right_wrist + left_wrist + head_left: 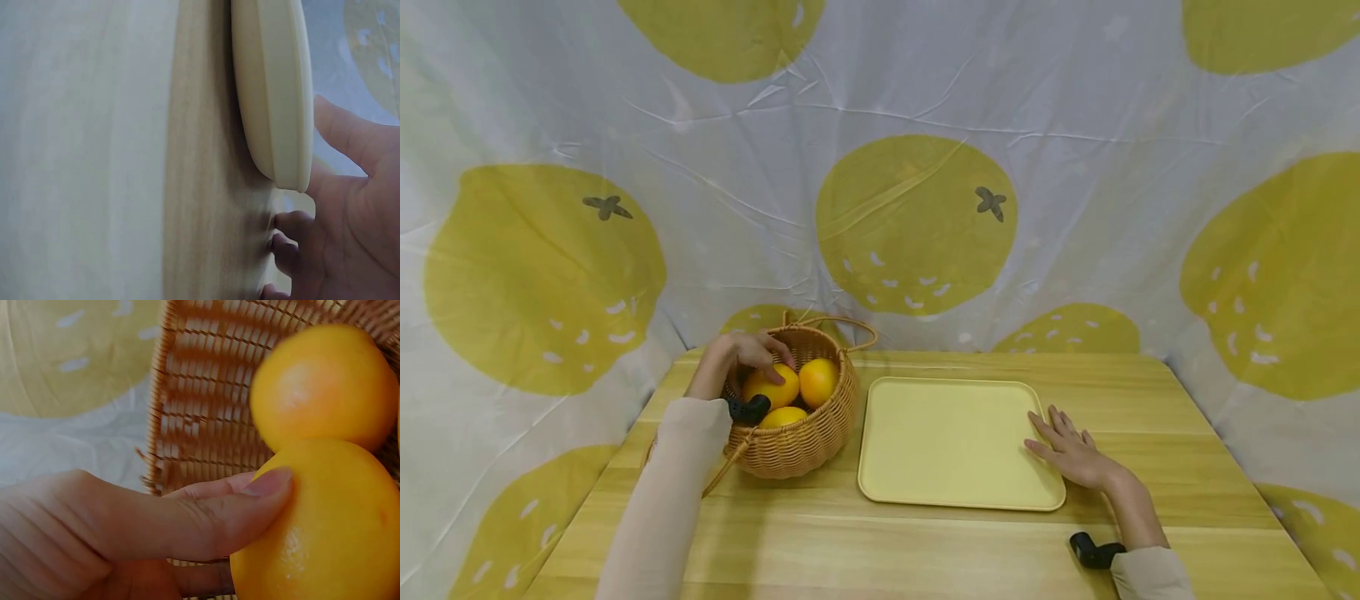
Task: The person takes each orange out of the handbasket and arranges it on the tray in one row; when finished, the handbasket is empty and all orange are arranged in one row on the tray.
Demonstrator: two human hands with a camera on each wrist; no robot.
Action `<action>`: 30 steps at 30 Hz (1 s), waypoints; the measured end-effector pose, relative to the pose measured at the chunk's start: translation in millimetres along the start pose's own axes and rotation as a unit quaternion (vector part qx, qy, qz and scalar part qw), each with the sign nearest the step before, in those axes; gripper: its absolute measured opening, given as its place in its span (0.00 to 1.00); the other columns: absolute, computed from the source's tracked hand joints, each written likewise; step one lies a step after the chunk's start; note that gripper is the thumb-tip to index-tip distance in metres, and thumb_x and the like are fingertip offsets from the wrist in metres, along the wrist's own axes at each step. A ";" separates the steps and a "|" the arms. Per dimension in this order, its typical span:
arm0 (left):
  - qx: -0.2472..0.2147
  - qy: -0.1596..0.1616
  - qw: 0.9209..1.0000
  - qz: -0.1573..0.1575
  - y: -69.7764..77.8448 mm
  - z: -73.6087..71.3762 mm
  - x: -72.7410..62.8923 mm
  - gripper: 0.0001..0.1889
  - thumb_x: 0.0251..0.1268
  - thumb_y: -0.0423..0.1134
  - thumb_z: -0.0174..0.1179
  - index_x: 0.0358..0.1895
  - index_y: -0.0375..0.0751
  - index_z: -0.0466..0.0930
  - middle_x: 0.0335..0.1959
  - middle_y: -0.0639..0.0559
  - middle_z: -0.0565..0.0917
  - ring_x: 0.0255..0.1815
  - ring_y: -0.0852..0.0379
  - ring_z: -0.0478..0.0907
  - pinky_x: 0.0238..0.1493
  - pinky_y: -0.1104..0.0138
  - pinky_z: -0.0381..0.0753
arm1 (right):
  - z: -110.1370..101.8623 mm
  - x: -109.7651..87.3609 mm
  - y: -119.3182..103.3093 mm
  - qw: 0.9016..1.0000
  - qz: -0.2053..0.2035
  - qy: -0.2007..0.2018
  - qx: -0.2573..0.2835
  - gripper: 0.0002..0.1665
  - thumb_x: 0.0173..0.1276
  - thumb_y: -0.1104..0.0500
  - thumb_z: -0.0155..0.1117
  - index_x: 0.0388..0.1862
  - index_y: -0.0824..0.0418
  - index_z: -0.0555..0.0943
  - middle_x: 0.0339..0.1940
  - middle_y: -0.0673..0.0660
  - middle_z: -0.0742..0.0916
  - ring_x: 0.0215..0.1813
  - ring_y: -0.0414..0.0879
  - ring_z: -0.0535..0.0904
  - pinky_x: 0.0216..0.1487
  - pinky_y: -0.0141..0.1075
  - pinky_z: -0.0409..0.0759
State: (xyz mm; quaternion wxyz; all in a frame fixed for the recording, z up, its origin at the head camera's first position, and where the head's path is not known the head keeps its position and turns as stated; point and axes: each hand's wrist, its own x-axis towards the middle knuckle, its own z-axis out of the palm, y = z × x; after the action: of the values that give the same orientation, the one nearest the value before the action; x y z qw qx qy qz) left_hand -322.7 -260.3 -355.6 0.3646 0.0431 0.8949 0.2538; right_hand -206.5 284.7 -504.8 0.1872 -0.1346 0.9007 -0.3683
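Observation:
A wicker basket (797,450) on the left of the table holds several oranges. My left hand (748,354) reaches into it and grips one orange (771,387); in the left wrist view the thumb (269,487) presses on its skin and the other fingers go down its far side, partly hidden. A second orange (817,382) lies against the basket's right wall, and another orange (784,417) is nearer the front. On the right, my right hand (1071,450) rests with spread fingers at the right edge of a pale yellow tray (955,442).
A wooden table (820,542) carries the basket and tray side by side. The basket's loop handles (857,327) stick out at the back and front. Behind the table hangs a white cloth (1075,233) printed with big yellow fruit. Black devices (1093,552) are strapped at both wrists.

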 end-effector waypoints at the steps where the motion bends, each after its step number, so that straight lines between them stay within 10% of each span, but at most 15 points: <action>1: 0.004 0.002 1.000 0.007 3.3 -2.0 -2.9 0.21 0.73 0.39 0.63 0.66 0.41 0.75 0.80 0.30 0.51 0.67 0.30 0.68 0.47 0.43 0.87 | -0.2 -0.2 0.8 1.000 -0.002 0.000 -0.001 0.48 0.83 0.39 0.47 0.86 0.65 0.44 0.83 0.77 0.34 0.82 0.74 0.23 0.69 0.76 0.17; 9: 0.000 0.053 0.993 0.104 25.5 -6.5 -35.5 0.28 0.77 0.44 0.60 0.75 0.41 0.68 0.72 0.28 0.67 0.54 0.42 0.80 0.39 0.52 0.89 | 0.4 -3.8 -4.9 1.000 0.020 -0.005 -0.005 0.45 0.85 0.42 0.44 0.86 0.67 0.45 0.83 0.77 0.35 0.82 0.76 0.25 0.70 0.77 0.18; 17: -0.063 0.168 0.966 0.184 61.5 22.7 -62.5 0.27 0.80 0.45 0.56 0.76 0.41 0.67 0.57 0.32 0.75 0.41 0.49 0.77 0.31 0.62 0.84 | -0.3 -3.2 -4.5 1.000 0.010 0.000 -0.006 0.41 0.87 0.46 0.41 0.85 0.68 0.45 0.82 0.79 0.36 0.81 0.78 0.26 0.69 0.78 0.19; 30: -0.055 0.231 0.941 0.241 118.4 111.2 -40.0 0.25 0.81 0.43 0.55 0.76 0.44 0.68 0.68 0.37 0.78 0.58 0.43 0.80 0.56 0.53 0.80 | -1.4 -2.2 -7.4 1.000 -0.013 -0.002 -0.009 0.39 0.84 0.58 0.48 0.84 0.70 0.48 0.82 0.80 0.37 0.81 0.79 0.27 0.69 0.78 0.19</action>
State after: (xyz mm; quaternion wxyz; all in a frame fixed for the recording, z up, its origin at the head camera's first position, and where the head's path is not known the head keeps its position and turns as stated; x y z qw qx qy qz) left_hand -231.2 -121.1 -340.2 0.0778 0.1774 0.9019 0.3861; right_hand -204.4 281.3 -498.1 0.1833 -0.1487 0.9017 -0.3622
